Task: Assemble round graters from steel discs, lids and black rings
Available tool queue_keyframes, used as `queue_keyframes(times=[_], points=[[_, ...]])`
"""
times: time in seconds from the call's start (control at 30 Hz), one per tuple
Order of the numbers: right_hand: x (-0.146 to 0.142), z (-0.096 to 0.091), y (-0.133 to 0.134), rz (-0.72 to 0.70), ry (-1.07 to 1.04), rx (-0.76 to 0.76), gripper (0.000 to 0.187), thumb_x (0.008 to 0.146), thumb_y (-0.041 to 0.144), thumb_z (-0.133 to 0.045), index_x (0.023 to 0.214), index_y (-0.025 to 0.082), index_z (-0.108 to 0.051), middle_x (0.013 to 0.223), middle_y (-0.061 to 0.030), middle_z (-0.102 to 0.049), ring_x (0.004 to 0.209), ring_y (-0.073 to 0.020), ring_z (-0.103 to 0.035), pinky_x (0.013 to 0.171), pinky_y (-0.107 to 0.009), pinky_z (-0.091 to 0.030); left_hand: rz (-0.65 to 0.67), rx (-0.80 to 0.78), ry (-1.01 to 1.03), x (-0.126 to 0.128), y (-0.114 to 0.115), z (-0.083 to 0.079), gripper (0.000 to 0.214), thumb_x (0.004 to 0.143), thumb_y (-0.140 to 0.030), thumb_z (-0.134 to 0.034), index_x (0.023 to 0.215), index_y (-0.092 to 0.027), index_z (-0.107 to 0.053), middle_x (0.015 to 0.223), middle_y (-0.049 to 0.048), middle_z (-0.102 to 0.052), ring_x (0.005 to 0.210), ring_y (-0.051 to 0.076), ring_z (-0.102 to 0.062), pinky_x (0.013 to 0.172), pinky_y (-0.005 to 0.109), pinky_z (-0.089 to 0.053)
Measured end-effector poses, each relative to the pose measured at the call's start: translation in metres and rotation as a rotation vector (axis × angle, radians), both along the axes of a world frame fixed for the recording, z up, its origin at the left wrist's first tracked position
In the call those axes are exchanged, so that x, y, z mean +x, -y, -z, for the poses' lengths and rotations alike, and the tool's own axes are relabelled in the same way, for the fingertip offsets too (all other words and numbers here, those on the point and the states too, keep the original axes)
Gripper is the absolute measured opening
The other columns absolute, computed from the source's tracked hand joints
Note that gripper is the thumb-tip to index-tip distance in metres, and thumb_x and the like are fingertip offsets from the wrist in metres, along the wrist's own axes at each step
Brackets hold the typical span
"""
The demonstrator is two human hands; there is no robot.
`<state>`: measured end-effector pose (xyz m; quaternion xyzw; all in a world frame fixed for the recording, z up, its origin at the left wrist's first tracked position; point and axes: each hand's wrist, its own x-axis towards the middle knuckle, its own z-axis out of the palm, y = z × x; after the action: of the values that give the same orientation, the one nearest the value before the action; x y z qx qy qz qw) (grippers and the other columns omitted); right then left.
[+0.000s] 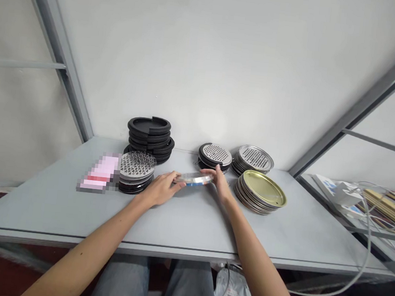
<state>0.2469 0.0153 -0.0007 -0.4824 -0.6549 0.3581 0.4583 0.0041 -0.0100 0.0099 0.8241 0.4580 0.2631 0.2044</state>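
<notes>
My left hand (162, 186) and my right hand (219, 183) grip a thin, shiny round piece (196, 179) from both sides. It is tilted, silvery on top, with blue on its near edge; its exact kind is unclear. Beside my left hand stands a stack of round metal grater discs (136, 172) with raised teeth. Just behind my right hand is a small stack topped by a perforated metal disc in a black ring (215, 154). To the right of that hand lies a stack of round lids with a gold-coloured top (263, 189).
Black plastic rings (149, 136) are stacked at the back left, against the wall. More slotted metal discs (254, 158) sit at the back right. A pixelated pink item (101, 171) lies on the left of the grey table (189, 227). White cables (365, 260) hang at the right.
</notes>
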Motion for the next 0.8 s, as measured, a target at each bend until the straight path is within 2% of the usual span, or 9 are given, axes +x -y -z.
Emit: queue_keyframes(times=[0.07,0.17,0.23,0.33,0.4,0.47,0.57,0.7,0.8], points=[[0.001,-0.002,0.002,-0.100,-0.087,0.031,0.071,0.089,0.066,-0.017,0.114,0.018,-0.064,0.114,-0.0090,-0.066,0.104,-0.0228,-0.060,0.093,-0.039,-0.046,-0.073,-0.017,0.079,-0.001,-0.002,0.001,0.049,0.093,-0.059,-0.028,0.103,-0.020,-0.057,0.072,0.0029,-0.062,0.069,0.023,-0.059,0.064,0.030,-0.039],[-0.003,-0.002,0.005,-0.149,-0.032,0.105,0.058,0.080,0.060,-0.052,0.122,0.021,-0.057,0.121,-0.0079,-0.061,0.106,-0.0222,-0.058,0.093,-0.037,-0.045,-0.132,0.022,0.140,-0.002,-0.005,0.004,0.047,0.094,-0.057,-0.029,0.084,-0.021,-0.056,0.054,-0.0020,-0.049,0.053,0.019,-0.050,0.056,0.028,-0.032],[-0.006,0.000,0.006,-0.055,0.068,0.179,0.055,0.073,0.052,-0.066,0.117,0.020,-0.059,0.114,-0.0076,-0.064,0.100,-0.0219,-0.059,0.089,-0.035,-0.046,-0.128,0.034,0.167,-0.001,-0.006,0.006,0.044,0.093,-0.056,-0.032,0.080,-0.021,-0.055,0.054,-0.0022,-0.049,0.052,0.018,-0.048,0.056,0.028,-0.031],[-0.008,0.002,0.007,0.075,0.155,0.285,0.040,0.072,0.046,-0.069,0.100,0.018,-0.066,0.096,-0.0052,-0.068,0.086,-0.0201,-0.059,0.081,-0.033,-0.046,-0.080,0.074,0.238,0.001,-0.005,0.005,0.045,0.095,-0.053,-0.030,0.078,-0.019,-0.055,0.068,0.0021,-0.057,0.065,0.020,-0.054,0.064,0.029,-0.037],[-0.007,0.000,0.008,0.094,0.126,0.307,0.035,0.070,0.044,-0.071,0.093,0.017,-0.068,0.087,-0.0036,-0.068,0.080,-0.0191,-0.058,0.077,-0.032,-0.046,-0.047,0.109,0.328,0.002,-0.004,0.003,0.045,0.096,-0.049,-0.027,0.083,-0.017,-0.057,0.081,0.0055,-0.061,0.079,0.021,-0.057,0.073,0.030,-0.040],[-0.007,-0.004,0.010,0.091,0.031,0.281,0.032,0.068,0.043,-0.073,0.086,0.017,-0.068,0.081,-0.0024,-0.067,0.075,-0.0180,-0.057,0.072,-0.030,-0.046,-0.007,0.091,0.436,0.004,-0.004,0.001,0.041,0.096,-0.048,-0.031,0.097,-0.016,-0.058,0.091,0.0066,-0.062,0.087,0.022,-0.058,0.078,0.030,-0.042],[-0.007,-0.009,0.012,0.065,-0.155,0.196,0.029,0.070,0.043,-0.071,0.083,0.017,-0.067,0.077,-0.0014,-0.066,0.070,-0.0167,-0.058,0.066,-0.028,-0.046,0.039,-0.018,0.589,0.008,-0.007,0.002,0.041,0.090,-0.050,-0.044,0.110,-0.016,-0.056,0.093,0.0054,-0.065,0.091,0.022,-0.059,0.080,0.029,-0.045],[-0.009,-0.011,0.013,0.041,-0.306,0.059,0.035,0.074,0.051,-0.066,0.088,0.019,-0.066,0.087,-0.0029,-0.069,0.078,-0.0189,-0.062,0.072,-0.030,-0.049,0.020,-0.129,0.748,0.016,-0.012,0.009,0.044,0.084,-0.054,-0.052,0.105,-0.015,-0.059,0.094,0.0052,-0.066,0.093,0.022,-0.061,0.083,0.030,-0.047],[-0.014,-0.008,0.013,-0.101,-0.373,-0.158,0.042,0.075,0.057,-0.063,0.089,0.018,-0.067,0.089,-0.0057,-0.071,0.081,-0.0209,-0.064,0.075,-0.033,-0.051,-0.022,-0.200,0.890,0.021,-0.014,0.015,0.044,0.083,-0.055,-0.054,0.103,-0.016,-0.059,0.100,0.0067,-0.067,0.096,0.023,-0.061,0.083,0.031,-0.049]])
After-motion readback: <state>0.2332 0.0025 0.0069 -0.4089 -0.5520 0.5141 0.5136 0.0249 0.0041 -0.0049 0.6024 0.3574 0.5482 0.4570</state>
